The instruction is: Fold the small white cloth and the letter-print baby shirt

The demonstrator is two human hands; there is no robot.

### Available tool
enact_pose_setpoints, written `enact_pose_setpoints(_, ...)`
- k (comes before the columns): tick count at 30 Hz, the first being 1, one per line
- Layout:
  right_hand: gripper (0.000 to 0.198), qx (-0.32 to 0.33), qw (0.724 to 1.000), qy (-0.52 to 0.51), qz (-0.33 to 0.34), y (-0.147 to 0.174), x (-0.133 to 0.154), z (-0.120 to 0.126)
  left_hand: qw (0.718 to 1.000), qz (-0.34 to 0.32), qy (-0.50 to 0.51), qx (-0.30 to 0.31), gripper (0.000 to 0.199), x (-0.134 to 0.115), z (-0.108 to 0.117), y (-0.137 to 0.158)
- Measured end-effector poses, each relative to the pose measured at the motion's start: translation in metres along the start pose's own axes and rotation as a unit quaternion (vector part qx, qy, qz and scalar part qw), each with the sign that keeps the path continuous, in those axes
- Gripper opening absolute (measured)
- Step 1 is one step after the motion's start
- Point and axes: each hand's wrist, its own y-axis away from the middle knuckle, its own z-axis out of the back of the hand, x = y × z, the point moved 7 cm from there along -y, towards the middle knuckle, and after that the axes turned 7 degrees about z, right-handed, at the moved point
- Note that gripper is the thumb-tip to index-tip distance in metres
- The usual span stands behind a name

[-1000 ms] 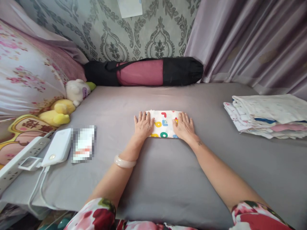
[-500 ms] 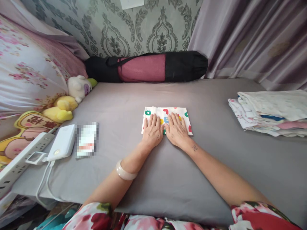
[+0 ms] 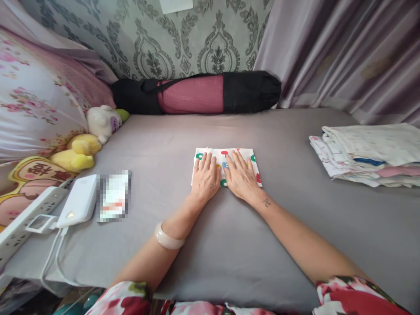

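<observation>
A white folded cloth [image 3: 223,179] with colourful printed letters and numbers lies flat on the grey sheet, in the middle of the head view. My left hand [image 3: 206,177] rests palm down on its left half, fingers stretched out and pointing away from me. On the right half, my right hand [image 3: 241,175] lies flat too, with its fingers spread. A strip of the cloth shows between the two hands and along its far edge. Its underside and the parts below my palms are hidden.
At the right lies a stack of folded cloths [image 3: 367,148]. On the left are a power strip [image 3: 29,225], a white power bank [image 3: 78,199] with cables, a blurred-out flat object [image 3: 114,197] and plush toys [image 3: 78,151]. A black and pink rolled bag [image 3: 193,95] lies along the wall.
My hands have slid slightly apart on the cloth, the left one outward to the left, showing more of the print between them. The whole view has shifted a little.
</observation>
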Motion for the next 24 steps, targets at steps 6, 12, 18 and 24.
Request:
enact_pose_setpoints(6, 0.056, 0.016, 1.0, -0.001, -0.005, -0.001, -0.005, -0.009, 0.998, -0.018, -0.039, 0.04, 0.053, -0.003, -0.016, 0.002)
enact_pose_setpoints(12, 0.056, 0.02, 1.0, 0.002, -0.008, -0.001, -0.006, -0.013, 0.997, -0.007, -0.05, 0.063, 0.053, -0.003, -0.015, 0.001)
enact_pose_setpoints(18, 0.055, 0.023, 0.999, -0.004, -0.021, -0.002, -0.01, -0.007, 0.998, -0.01, -0.04, 0.051, 0.054, -0.001, -0.012, -0.002)
enact_pose_setpoints(24, 0.056, 0.024, 0.998, 0.011, -0.059, -0.003, -0.029, -0.004, 0.998, 0.025, -0.041, 0.045, 0.057, 0.012, -0.01, -0.01)
